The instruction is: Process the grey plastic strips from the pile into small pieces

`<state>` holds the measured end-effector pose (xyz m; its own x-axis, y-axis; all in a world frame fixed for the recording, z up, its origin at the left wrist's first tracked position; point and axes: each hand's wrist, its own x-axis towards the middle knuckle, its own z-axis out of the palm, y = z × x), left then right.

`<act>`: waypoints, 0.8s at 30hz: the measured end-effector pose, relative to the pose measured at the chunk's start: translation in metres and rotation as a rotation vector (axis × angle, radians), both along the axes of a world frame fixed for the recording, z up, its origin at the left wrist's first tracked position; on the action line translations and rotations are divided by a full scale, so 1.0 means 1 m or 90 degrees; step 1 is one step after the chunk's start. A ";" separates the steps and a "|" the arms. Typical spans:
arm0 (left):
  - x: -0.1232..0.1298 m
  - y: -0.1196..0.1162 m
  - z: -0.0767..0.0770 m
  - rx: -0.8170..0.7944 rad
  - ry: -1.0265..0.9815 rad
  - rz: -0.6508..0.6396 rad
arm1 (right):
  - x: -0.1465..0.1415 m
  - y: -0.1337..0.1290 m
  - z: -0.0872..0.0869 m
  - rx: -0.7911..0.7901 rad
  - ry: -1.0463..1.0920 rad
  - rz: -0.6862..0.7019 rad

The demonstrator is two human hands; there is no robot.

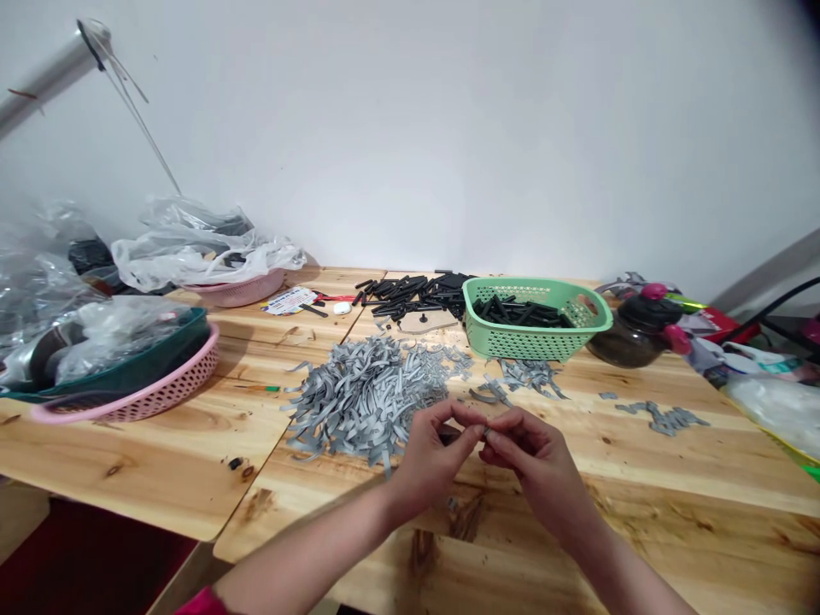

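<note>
My left hand (439,453) and my right hand (535,457) meet above the wooden table, fingertips pinched together. Between them is a tiny grey piece (487,431), mostly hidden by the fingers; it looks like part of a grey strip. Just beyond and left of my left hand lies a large heap of grey strips (365,397). Smaller groups of grey strips (529,376) lie beyond my right hand, and short grey pieces (670,418) are spread to its right.
A green basket (538,342) holds black sticks, with more black sticks (416,295) beside it. Pink baskets (185,376) with plastic bags stand at the left. A dark glass pot (634,333) and bags (775,401) are at the right. A green-tipped tool (262,389) lies left of the heap.
</note>
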<state>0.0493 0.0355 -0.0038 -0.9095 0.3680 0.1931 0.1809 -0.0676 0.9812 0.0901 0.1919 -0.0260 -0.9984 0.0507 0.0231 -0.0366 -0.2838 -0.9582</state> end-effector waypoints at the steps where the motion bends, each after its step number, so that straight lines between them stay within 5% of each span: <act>1: 0.000 0.000 0.000 0.002 -0.003 -0.007 | 0.000 0.001 0.001 -0.009 -0.016 0.011; 24: 0.006 -0.003 0.003 0.019 -0.053 -0.063 | 0.007 -0.001 0.010 0.037 0.023 -0.044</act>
<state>0.0558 0.0326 -0.0010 -0.8822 0.4524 0.1304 0.0893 -0.1111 0.9898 0.0971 0.1913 -0.0156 -0.9911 0.1171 0.0639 -0.0889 -0.2233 -0.9707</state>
